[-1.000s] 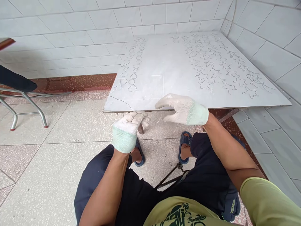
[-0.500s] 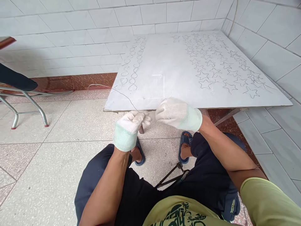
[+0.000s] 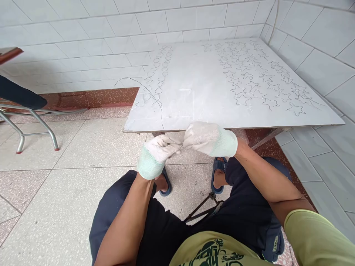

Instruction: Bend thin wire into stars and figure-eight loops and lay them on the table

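Observation:
My left hand (image 3: 162, 148), in a white knit glove with a pale green cuff, is closed on a thin dark wire (image 3: 161, 112). From its fingers the wire rises in a long curve over the board's left edge and bends down at its far end. My right hand (image 3: 201, 138), gloved alike, is closed with its fingertips meeting those of the left. Both seem to pinch the same wire, though the part between the fingers is mostly hidden. The hands are just in front of the near edge of a white board (image 3: 183, 107).
Several wire stars (image 3: 241, 99) lie over the board's right side. Looped wire figures (image 3: 158, 83) run in two columns along its left. Tiled walls close off the back and right. A metal-legged stool (image 3: 39, 129) stands at left, and a dark metal frame (image 3: 205, 210) lies between my feet.
My hands have come together, the left moving slightly right and down. The wire's free part has swung upward and now arcs higher over the board's left side.

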{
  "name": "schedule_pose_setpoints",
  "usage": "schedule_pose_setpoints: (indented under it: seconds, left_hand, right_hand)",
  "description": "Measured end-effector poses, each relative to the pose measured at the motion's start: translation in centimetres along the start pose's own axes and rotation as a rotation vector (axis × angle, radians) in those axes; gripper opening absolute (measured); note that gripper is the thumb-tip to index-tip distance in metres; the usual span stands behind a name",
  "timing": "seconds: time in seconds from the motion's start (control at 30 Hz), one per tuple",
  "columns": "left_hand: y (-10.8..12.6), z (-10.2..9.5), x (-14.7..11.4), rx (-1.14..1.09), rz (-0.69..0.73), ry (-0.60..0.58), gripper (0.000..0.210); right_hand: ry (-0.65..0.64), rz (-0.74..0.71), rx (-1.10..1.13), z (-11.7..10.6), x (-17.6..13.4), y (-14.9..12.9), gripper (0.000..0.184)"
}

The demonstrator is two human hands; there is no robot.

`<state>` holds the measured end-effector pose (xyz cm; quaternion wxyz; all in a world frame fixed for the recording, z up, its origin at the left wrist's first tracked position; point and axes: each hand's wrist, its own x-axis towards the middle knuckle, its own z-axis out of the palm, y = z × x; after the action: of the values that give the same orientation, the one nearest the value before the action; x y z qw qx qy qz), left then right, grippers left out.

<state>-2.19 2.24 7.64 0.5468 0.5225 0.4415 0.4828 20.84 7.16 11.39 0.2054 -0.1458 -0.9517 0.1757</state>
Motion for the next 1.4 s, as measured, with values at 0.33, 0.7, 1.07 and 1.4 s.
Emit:
schedule_pose_setpoints:
  seconds: [0.33,0.7,1.07,1.4]
  left_hand:
    - [-0.5,0.5,0.1,0.063,-0.001,0.044,0.014]
    - [0.1,-0.7,0.7,-0.101,-0.032,0.035,0.021]
    - [-0.4,-0.9,1.0,-0.068,0.027,-0.025,0.022]
    - [-0.1,-1.2,1.2,-0.118,-0.005,-0.042,0.032]
  right_hand:
    - [0.010,-0.009,-0.047,0.6,0.2,0.2,0.037]
    - [0.178,0.255,-0.019,-0.3,0.1,-1.9,0.018]
    - [0.034,0.103,-0.036,0.8,1.3,-1.7,0.026]
    - [-0.082,-0.068,-0.313,1.0,1.4,-0.5,0.043]
